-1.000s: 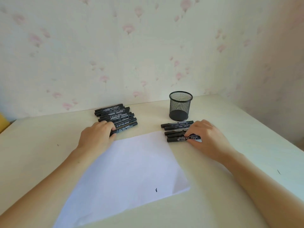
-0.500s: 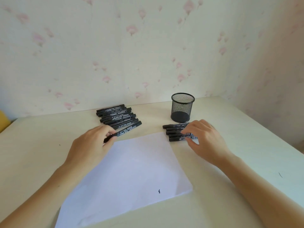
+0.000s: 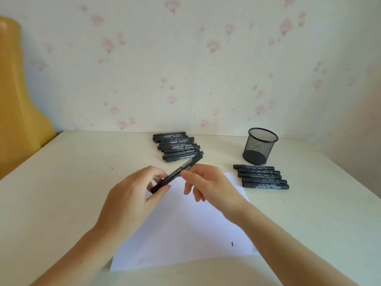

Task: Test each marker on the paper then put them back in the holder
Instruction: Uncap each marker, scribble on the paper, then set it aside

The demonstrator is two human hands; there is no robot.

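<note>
A black marker is held slanted above the white paper on the table, gripped at its near end by the left hand and pinched in the middle by the right hand.

A pale cream table set against the wall.
On it lie a white sheet of paper, a stack of black markers toward the back, a row of five markers at the right, and an upright black mesh holder just behind that row.
</note>
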